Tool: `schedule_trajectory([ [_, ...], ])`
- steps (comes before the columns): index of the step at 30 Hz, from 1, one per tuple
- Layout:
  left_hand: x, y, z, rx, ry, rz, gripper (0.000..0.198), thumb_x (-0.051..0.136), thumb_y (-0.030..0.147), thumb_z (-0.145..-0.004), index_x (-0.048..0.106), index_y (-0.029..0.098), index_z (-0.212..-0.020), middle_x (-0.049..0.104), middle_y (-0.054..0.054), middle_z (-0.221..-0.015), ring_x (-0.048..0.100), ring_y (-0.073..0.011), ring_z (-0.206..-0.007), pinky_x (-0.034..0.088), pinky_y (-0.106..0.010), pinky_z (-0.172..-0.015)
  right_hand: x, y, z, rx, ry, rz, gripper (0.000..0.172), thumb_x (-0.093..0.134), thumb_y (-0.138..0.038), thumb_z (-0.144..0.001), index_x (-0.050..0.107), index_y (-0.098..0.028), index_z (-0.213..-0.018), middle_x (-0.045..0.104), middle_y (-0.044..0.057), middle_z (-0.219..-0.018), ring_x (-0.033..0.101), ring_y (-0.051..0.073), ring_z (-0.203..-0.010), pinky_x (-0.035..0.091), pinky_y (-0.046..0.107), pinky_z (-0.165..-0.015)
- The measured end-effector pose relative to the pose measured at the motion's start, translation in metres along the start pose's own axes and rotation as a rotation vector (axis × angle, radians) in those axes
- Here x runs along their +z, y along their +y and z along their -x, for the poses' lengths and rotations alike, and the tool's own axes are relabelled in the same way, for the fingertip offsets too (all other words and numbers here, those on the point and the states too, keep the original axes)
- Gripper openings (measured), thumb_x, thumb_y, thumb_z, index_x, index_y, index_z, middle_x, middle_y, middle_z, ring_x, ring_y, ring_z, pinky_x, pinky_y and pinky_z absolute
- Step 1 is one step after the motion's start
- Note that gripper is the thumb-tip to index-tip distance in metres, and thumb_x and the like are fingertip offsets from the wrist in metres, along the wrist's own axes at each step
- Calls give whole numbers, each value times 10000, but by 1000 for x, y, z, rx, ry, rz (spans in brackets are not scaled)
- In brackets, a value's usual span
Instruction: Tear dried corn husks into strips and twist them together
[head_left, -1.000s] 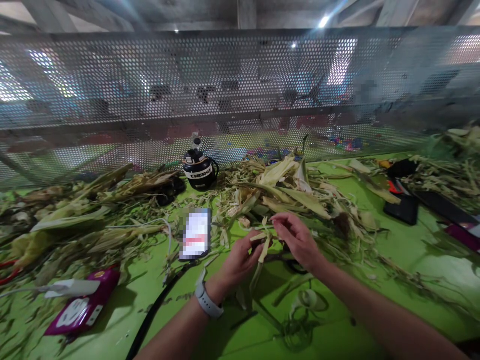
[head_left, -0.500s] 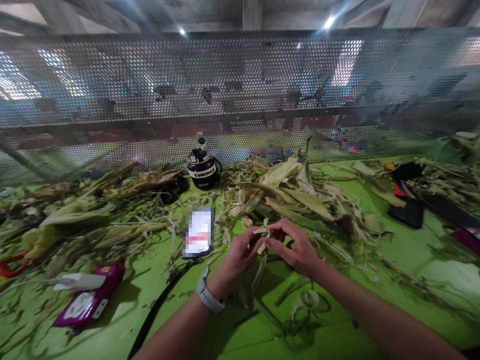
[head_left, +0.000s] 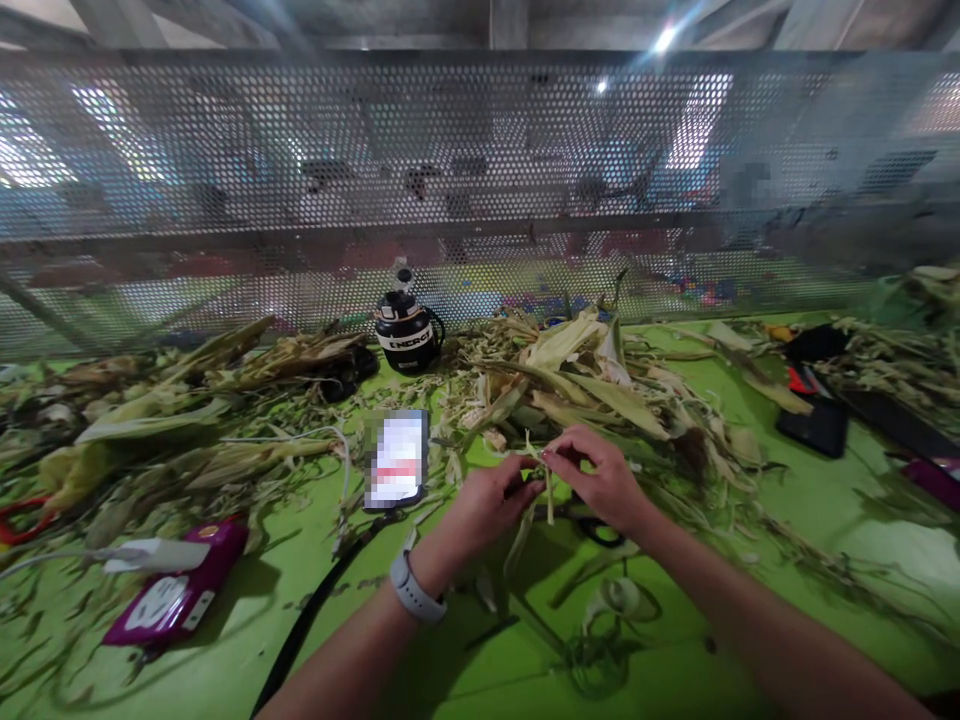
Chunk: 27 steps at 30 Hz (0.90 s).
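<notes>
Over the green table (head_left: 750, 520), my left hand (head_left: 491, 505) and my right hand (head_left: 600, 480) meet on a thin strip of corn husk (head_left: 546, 480). Both hands are closed on it, the right pinching its upper end between thumb and fingertips, the left gripping lower down. A pale strip hangs below the hands. A white watch (head_left: 414, 590) sits on my left wrist. A heap of dry corn husks (head_left: 577, 385) lies just beyond the hands.
A phone (head_left: 397, 460) lies left of the hands, a black jug (head_left: 405, 335) stands behind it by the perforated metal screen (head_left: 480, 190). More husks (head_left: 187, 420) cover the left. A magenta device (head_left: 176, 595) with a white plug, a black cable (head_left: 315, 610) and dark items (head_left: 814, 420) lie around.
The hands came together on the husk strip, then the right hand lifted its end slightly and pulled a thin strip away from the left.
</notes>
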<state>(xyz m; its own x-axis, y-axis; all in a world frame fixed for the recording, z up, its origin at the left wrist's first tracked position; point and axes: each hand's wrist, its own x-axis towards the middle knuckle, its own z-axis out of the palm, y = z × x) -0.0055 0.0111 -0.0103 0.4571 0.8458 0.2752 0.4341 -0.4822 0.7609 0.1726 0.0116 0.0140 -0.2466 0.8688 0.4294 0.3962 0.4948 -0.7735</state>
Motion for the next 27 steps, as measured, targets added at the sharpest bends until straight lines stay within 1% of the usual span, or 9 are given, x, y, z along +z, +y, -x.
schedule_trajectory([
  [3,1,-1,0,57,-38,-10,280,479,331,-869,650,170,-1022,611,-15,-648,484,-127,-545,350,-224,-542,0,0,-2,89,-39,-91,186,567,-337,-823,594,-192,-709,535,11,-703,495,146,-663,393,260,-603],
  [7,2,-1,1,130,-40,-24,266,490,307,-867,669,196,-1029,678,-60,-777,546,-150,-607,390,-238,-598,5,4,-1,235,-47,-171,203,587,-356,-793,566,-183,-689,521,-5,-659,477,131,-627,380,250,-584],
  [11,1,-1,3,120,-66,-22,232,525,323,-845,701,214,-949,653,-40,-658,529,-150,-563,408,-255,-624,11,6,1,296,-2,-205,236,621,-396,-755,557,-184,-675,524,-18,-632,471,123,-599,373,244,-562],
  [13,-1,1,3,82,-73,85,240,533,325,-840,687,202,-977,673,-53,-743,561,-164,-645,434,-269,-679,9,6,0,292,-5,-228,271,614,-439,-760,562,-183,-688,514,-23,-620,459,117,-583,364,238,-545],
  [16,-5,5,2,-34,-95,381,256,546,363,-833,659,171,-960,665,-68,-870,578,-171,-760,455,-275,-719,1,5,-4,311,-82,-281,370,545,-536,-794,556,-182,-687,449,-42,-556,412,96,-507,323,224,-477],
  [18,-7,5,0,-143,-93,592,264,552,408,-827,638,159,-839,632,-37,-750,562,-145,-684,454,-258,-668,-4,4,-6,339,-155,-304,418,519,-576,-796,539,-180,-663,408,-57,-510,380,81,-453,298,215,-436],
  [21,-7,3,-3,-270,4,858,302,586,461,-793,582,161,-755,565,10,-628,523,-116,-585,439,-239,-589,-6,3,-8,410,-260,-363,405,588,-575,-746,529,-180,-681,403,-80,-468,335,60,-395,260,199,-387],
  [23,-6,1,-5,-327,55,917,353,583,504,-779,573,154,-738,559,14,-607,513,-109,-557,426,-232,-555,-4,2,-7,467,-294,-423,387,657,-541,-697,525,-177,-699,404,-94,-461,303,47,-378,226,188,-366],
  [27,-5,2,-6,-406,28,773,508,453,585,-821,582,135,-625,507,19,-433,433,-83,-413,330,-215,-460,-2,0,-6,559,-281,-603,346,710,-452,-668,517,-165,-681,404,-102,-468,271,28,-373,171,178,-364],
])
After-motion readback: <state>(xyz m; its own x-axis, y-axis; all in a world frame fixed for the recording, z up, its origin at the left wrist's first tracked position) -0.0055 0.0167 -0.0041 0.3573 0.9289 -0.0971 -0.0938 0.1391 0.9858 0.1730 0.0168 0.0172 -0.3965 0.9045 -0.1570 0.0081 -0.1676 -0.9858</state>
